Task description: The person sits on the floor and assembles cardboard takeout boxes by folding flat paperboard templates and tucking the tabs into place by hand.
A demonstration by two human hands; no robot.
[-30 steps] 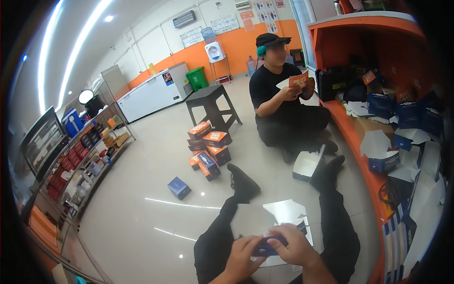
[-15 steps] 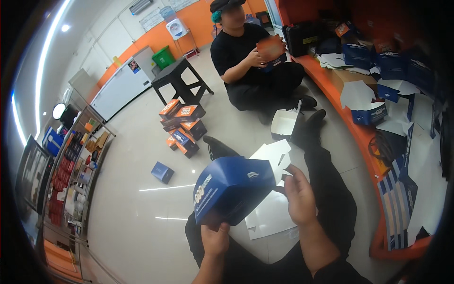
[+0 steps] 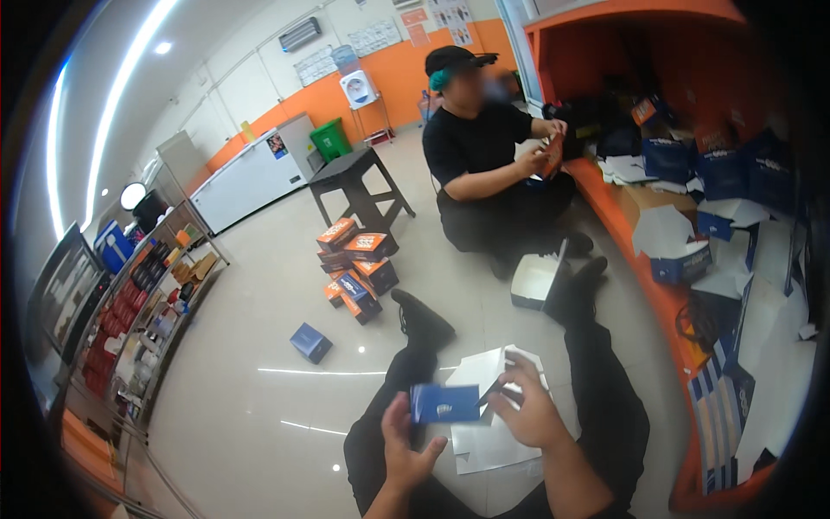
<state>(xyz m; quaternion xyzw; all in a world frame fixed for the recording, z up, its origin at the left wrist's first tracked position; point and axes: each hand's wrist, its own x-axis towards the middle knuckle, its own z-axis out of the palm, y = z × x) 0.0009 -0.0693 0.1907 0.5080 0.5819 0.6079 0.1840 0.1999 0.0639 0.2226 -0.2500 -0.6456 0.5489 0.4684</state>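
A blue carton box (image 3: pixel 445 404) with white inner flaps hangs between my hands above the floor, one narrow side facing up. My right hand (image 3: pixel 529 406) pinches it at its right end, by a flap. Beside its left end is my left hand (image 3: pixel 408 450), fingers and thumb spread apart; whether the fingertips touch the carton I cannot tell. Beneath lie flat white card sheets (image 3: pixel 493 445) between my outstretched legs.
Stacked orange and blue boxes (image 3: pixel 359 268) and a single blue box (image 3: pixel 311 342) are ahead left. An open white-lined box (image 3: pixel 536 281) lies near a seated co-worker (image 3: pixel 484 164) handling an orange box. An orange shelf (image 3: pixel 644 285) with cartons runs along the right; a black stool (image 3: pixel 359 177) stands behind.
The carton has turned from its broad printed face to a narrow side and come lower. My left hand has opened off its bottom corner. The co-worker's orange box has turned edge-on.
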